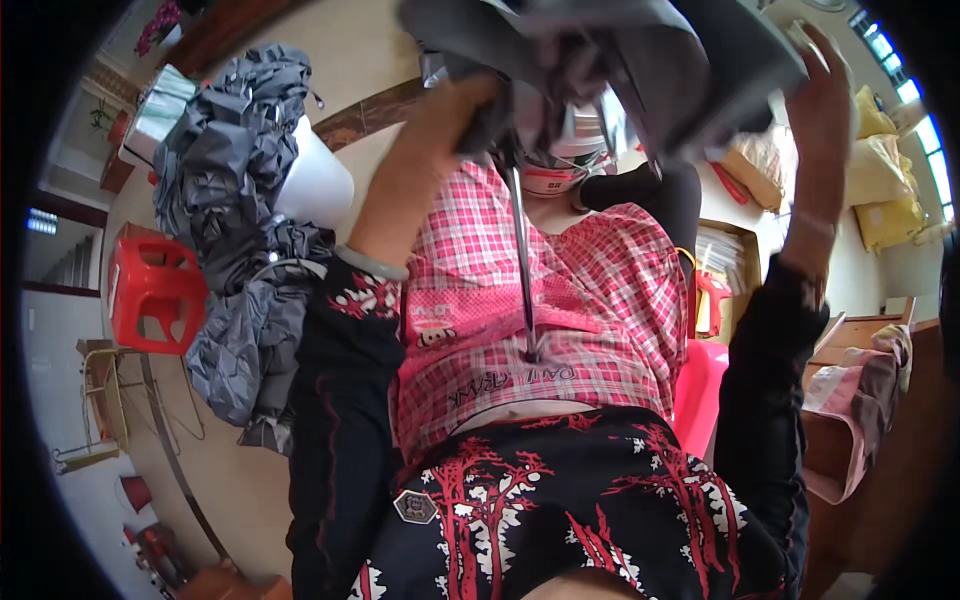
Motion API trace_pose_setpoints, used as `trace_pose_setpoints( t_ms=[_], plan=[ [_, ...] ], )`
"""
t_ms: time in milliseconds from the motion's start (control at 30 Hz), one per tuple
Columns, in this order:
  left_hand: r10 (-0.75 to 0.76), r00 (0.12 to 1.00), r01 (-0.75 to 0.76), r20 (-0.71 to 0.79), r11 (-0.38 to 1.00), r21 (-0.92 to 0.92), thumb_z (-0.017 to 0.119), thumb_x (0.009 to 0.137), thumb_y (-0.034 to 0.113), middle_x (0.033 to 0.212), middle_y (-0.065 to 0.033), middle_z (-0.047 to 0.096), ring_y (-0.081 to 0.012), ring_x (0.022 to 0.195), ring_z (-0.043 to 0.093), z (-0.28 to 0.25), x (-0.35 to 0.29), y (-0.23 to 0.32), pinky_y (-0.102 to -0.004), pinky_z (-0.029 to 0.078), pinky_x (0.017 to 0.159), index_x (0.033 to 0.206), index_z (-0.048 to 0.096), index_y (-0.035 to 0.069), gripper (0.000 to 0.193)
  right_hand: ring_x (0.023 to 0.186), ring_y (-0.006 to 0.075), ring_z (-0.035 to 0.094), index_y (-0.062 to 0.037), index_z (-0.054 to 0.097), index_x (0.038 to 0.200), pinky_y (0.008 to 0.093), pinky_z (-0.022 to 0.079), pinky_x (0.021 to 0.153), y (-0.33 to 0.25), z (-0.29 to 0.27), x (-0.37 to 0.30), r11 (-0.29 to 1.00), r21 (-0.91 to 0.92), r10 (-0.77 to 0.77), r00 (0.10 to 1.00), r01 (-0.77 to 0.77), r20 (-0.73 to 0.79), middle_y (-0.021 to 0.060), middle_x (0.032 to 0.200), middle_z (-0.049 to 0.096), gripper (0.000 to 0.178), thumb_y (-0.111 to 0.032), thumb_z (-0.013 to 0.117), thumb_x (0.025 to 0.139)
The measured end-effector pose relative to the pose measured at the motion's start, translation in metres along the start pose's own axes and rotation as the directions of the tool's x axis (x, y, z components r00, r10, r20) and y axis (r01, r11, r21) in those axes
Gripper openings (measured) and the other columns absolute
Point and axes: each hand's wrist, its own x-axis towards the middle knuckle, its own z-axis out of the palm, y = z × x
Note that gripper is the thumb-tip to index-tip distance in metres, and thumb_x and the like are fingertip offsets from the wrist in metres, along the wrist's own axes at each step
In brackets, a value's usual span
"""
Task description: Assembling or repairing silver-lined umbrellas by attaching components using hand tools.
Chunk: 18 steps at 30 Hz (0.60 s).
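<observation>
A grey umbrella [690, 60], blurred by motion, spreads over the top of the view, its cloth loose and folded. From it a thin dark shaft [521, 250] runs down to my lap, where its tip rests against the checked pink cloth [610, 270] over my legs. Closed at the left side of the umbrella is my left hand [470, 110], its fingers partly behind the cloth. My right hand [825, 85] is raised at the right edge of the cloth; its fingers are smeared, so I cannot tell whether they grip it.
A heap of grey cloth [235, 150] drapes over a white bucket [318, 178] on the left, with a red stool [155, 290] beside it. Beyond my knees stands a white tub [560, 178]. Yellow sacks [885, 185] and a cardboard box [755, 165] lie at the right.
</observation>
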Motion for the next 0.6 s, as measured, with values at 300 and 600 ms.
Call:
trace_pose_setpoints(
  t_ms=[300,600],
  plan=[
    [0.262,0.962,-0.245,-0.069,0.949,0.198,0.055,0.074,0.008,0.091,-0.0061,0.061,-0.0128,0.082,0.057,0.064,-0.051,0.011,-0.0243,0.047,0.068,0.106,0.051,-0.004,0.035,0.071,0.0172,0.052,-0.0004,0.045,0.106,0.0242,0.045,0.069,-0.011,0.194,-0.005,0.960,0.143,0.242,0.970,-0.241,0.006,0.0090,0.086,0.054,0.026,-0.017,0.047,0.086],
    [-0.128,0.991,0.128,0.034,0.992,0.021,0.056,0.076,0.012,0.095,-0.0031,0.057,-0.0083,0.078,0.054,0.043,-0.037,0.003,-0.0217,0.046,0.067,0.110,0.047,-0.003,0.038,0.067,0.0164,0.047,-0.0058,0.051,0.094,0.0247,0.042,0.066,0.063,0.184,0.024,0.773,0.254,0.563,0.813,-0.582,0.148,0.0069,0.080,0.051,0.018,-0.021,0.044,0.088]
  ],
)
